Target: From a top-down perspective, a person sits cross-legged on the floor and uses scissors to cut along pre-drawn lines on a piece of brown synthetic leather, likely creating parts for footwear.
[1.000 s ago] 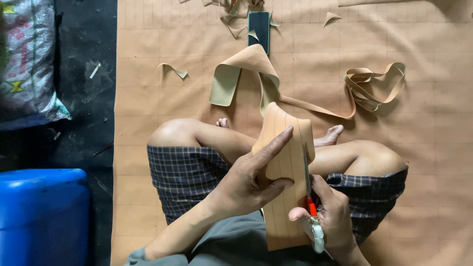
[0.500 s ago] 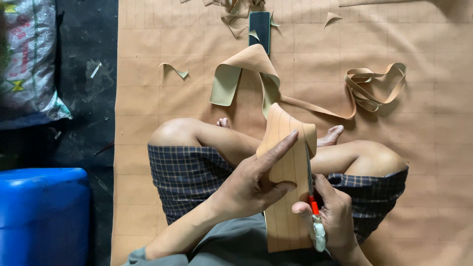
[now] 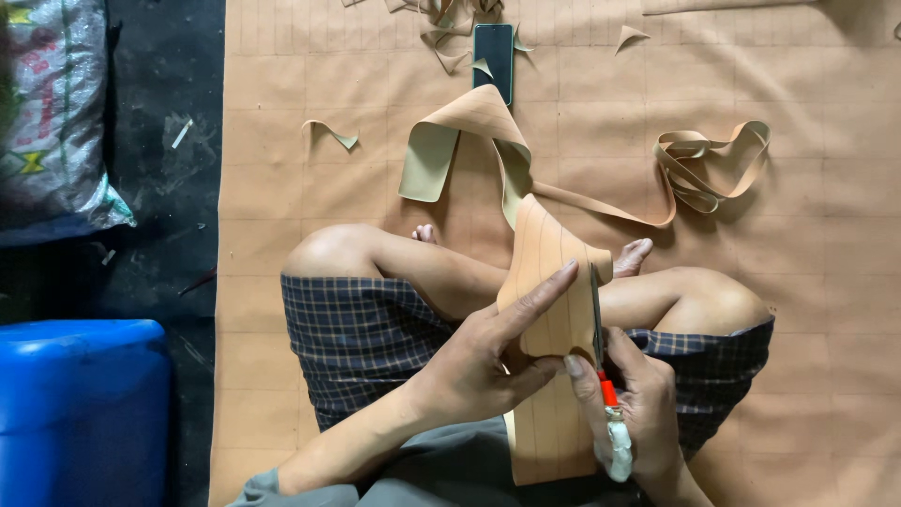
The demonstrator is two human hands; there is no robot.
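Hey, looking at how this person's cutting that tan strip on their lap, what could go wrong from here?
The left hand pins the tan lined sheet with fingers right beside the knife in the right hand; a slip might nick them. The cutting happens over bare legs, so a runaway blade could reach skin. The cut strip trails near the phone and may drag it.

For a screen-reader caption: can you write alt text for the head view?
A seated person's left hand holds a lined tan leather strip upright while the right hand runs a red-handled knife along its edge. A phone and curled offcuts lie ahead.
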